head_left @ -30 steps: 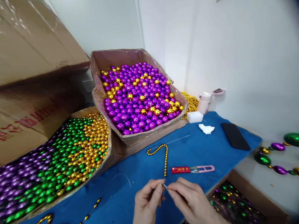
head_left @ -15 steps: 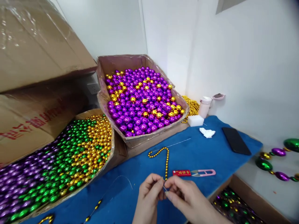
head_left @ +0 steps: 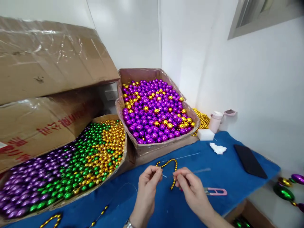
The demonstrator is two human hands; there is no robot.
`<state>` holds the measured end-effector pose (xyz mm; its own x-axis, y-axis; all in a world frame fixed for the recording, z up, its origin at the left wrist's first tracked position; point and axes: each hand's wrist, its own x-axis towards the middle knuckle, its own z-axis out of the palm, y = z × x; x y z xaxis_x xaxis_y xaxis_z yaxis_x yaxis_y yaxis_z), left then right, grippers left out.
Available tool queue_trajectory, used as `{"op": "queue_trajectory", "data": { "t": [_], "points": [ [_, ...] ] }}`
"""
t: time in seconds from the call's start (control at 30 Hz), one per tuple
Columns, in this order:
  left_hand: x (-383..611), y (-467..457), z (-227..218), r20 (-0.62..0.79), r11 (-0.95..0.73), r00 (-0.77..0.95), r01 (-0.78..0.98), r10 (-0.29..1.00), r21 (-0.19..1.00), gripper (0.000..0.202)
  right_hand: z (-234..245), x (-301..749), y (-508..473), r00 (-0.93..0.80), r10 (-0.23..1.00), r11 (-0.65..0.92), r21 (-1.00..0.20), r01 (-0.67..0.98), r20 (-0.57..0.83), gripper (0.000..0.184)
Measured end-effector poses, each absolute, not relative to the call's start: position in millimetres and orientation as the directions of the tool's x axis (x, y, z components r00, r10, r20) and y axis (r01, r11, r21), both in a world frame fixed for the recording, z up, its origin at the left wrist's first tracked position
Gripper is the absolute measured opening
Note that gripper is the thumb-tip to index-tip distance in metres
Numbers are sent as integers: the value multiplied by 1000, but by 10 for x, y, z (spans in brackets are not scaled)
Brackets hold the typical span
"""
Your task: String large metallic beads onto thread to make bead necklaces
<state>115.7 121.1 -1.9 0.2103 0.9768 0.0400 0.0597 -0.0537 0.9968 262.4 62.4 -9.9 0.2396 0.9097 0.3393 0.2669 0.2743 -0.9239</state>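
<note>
My left hand (head_left: 148,186) is closed in a pinch on a short, thin whitish thread (head_left: 164,176), whose end sticks out to the right. A small gap separates it from my right hand (head_left: 190,186), which is also pinched; a blurred pale strand (head_left: 203,170) trails out beyond its knuckles. Behind the right fingertips, a string of gold beads (head_left: 175,164) curves over the blue cloth (head_left: 163,209), its lower end hanging between the hands. Pink-handled thread snips (head_left: 217,191) lie right of my right hand, partly hidden by it.
A carton (head_left: 142,148) of purple and gold balls stands behind. At left, another carton (head_left: 125,155) holds purple, green and gold beads. A white foam block (head_left: 205,135), pink bottle (head_left: 215,123), crumpled tissue (head_left: 218,148) and black phone (head_left: 250,161) are at right. Large beads (head_left: 283,191) hang at the right edge.
My hands have moved apart, from nearly touching to a visible gap. A blurred strand now shows beyond my right hand. The whole view has shifted, and things appear lower and further right.
</note>
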Motion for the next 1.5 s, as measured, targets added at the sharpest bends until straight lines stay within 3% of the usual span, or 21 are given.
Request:
{"op": "queue_trajectory", "data": {
  "t": [0.27,0.5,0.63,0.9,1.03,1.17,1.37,1.5],
  "points": [
    [974,1569,-469,184,-205,91,388,979,898,27,831,3293,1591,233,853,333,-832,444,466,33],
    [1117,1719,-491,258,-288,129,466,957,836,27,1910,3516,1863,172,794,408,-721,560,582,28],
    [1152,1695,-465,277,-331,181,513,944,792,27,2212,3307,1699,58,788,439,-625,646,613,28],
    [668,1254,-701,225,-383,310,725,924,572,21,1751,2885,1302,-304,880,474,-639,606,364,24],
    [122,1141,-690,195,-434,388,810,901,394,28,1432,2929,1268,-234,908,418,-733,536,346,24],
    [-174,1276,-636,141,-582,565,782,813,224,56,1257,2856,1309,-166,918,391,-749,535,361,25],
    [-83,1464,-646,90,-671,665,738,741,69,22,1148,2659,1284,-186,921,387,-760,523,341,27],
    [-415,1360,-591,140,-583,576,812,806,19,37,1132,2595,1206,-121,924,379,-836,396,362,29]
  ]
}}
